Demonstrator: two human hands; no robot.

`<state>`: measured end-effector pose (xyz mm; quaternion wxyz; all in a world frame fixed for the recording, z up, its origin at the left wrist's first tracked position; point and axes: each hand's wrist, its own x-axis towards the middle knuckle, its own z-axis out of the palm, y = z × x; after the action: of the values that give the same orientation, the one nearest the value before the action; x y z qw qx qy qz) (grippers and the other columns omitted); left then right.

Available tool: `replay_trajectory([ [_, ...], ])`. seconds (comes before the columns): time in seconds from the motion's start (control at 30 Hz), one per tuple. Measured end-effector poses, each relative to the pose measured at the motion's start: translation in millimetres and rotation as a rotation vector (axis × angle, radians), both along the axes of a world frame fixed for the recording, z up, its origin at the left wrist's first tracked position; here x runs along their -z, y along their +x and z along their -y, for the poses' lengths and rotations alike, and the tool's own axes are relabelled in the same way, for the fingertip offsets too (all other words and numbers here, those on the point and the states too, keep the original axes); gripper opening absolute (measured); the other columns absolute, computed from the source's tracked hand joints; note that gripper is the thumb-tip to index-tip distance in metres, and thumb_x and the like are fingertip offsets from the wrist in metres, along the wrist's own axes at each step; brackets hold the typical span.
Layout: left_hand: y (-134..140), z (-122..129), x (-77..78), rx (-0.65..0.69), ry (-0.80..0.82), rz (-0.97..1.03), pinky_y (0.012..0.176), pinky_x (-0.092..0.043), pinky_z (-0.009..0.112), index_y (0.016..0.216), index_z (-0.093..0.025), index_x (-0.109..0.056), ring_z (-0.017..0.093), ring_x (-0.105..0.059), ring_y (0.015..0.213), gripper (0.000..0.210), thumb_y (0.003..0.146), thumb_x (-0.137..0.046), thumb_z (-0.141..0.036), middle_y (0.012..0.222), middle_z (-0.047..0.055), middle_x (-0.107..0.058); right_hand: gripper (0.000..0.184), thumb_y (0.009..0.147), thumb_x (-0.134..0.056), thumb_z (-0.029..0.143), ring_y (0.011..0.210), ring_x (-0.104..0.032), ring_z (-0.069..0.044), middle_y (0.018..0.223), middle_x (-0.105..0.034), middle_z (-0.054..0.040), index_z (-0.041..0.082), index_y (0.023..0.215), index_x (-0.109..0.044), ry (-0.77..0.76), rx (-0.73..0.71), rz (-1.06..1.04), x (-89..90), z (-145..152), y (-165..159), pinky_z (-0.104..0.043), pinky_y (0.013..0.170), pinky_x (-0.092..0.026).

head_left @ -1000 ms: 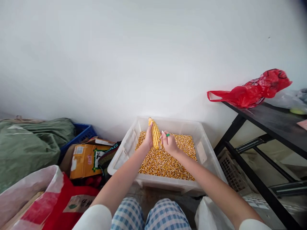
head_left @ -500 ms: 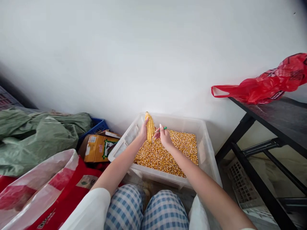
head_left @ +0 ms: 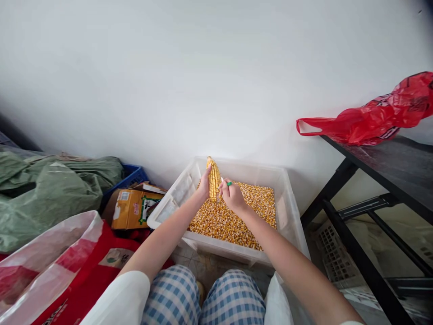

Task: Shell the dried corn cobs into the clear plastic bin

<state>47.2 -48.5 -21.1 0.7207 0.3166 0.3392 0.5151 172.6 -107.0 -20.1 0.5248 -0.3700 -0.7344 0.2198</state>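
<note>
Now the right hand (head_left: 233,197), closed on a green stick (head_left: 229,183), hides most of it, and one red bag (head_left: 375,115) runs off the frame's right edge. One corn cob (head_left: 214,181) mid-frame, gripped by the left hand (head_left: 203,186); one bin (head_left: 288,194) of kernels (head_left: 233,230) beneath. Less green shows than half a second ago.

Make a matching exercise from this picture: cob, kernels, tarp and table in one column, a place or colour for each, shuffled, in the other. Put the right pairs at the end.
Column one
1. Cob
2. Kernels
3. Tarp
4. Table

Column two
A. Black
B. Green
C. Gripped by the left hand
D. Lying loose inside the bin

Pairs: 1-C, 2-D, 3-B, 4-A
</note>
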Motion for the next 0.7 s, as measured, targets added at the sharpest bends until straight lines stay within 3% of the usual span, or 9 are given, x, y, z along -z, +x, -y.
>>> replay_trajectory([
  [0.1,-0.5,-4.8,3.4,-0.052,-0.024,0.039,0.040,-0.044,0.028,0.077,-0.015,-0.059,0.018,-0.054,0.044,0.048,0.076,-0.039,-0.059,0.050,0.005,-0.057,0.029,0.089,-0.026,0.035,0.058,-0.055,-0.016,0.062,-0.056,-0.0028,0.021,0.076,-0.047,0.073,0.024,0.085,-1.4,2.1,-1.4,-0.027,0.064,-0.040],
  [0.47,6.6,6.6,-6.7,-0.091,-0.032,0.039,0.050,-0.048,0.032,0.081,-0.016,-0.059,0.022,-0.060,0.056,0.047,0.073,-0.043,-0.059,0.053,0.006,-0.059,0.030,0.089,-0.026,0.033,0.053,-0.055,-0.014,0.057,-0.056,-0.0022,0.020,0.073,-0.047,0.049,0.207,0.009,0.6,3.8,-6.1,-0.025,0.059,-0.041],
  [0.63,10.1,10.9,-10.1,-0.022,-0.043,0.029,0.047,-0.047,0.033,0.077,-0.015,-0.057,0.020,-0.056,0.048,0.052,0.068,-0.046,-0.065,0.053,0.006,-0.057,0.038,0.089,-0.024,0.042,0.037,-0.047,-0.010,0.042,-0.047,0.0037,0.019,0.068,-0.045,-0.122,0.220,-0.194,1.0,1.0,-7.6,-0.021,0.047,-0.040],
  [0.7,11.2,10.7,-11.0,-0.061,0.012,-0.005,0.048,-0.047,0.032,0.077,-0.015,-0.057,0.020,-0.057,0.049,0.052,0.068,-0.047,-0.065,0.056,0.006,-0.058,0.042,0.088,-0.024,0.048,0.034,-0.045,-0.009,0.039,-0.044,0.0048,0.019,0.067,-0.045,-0.200,0.216,-0.277,-0.2,-1.2,-7.8,-0.020,0.041,-0.038],
])
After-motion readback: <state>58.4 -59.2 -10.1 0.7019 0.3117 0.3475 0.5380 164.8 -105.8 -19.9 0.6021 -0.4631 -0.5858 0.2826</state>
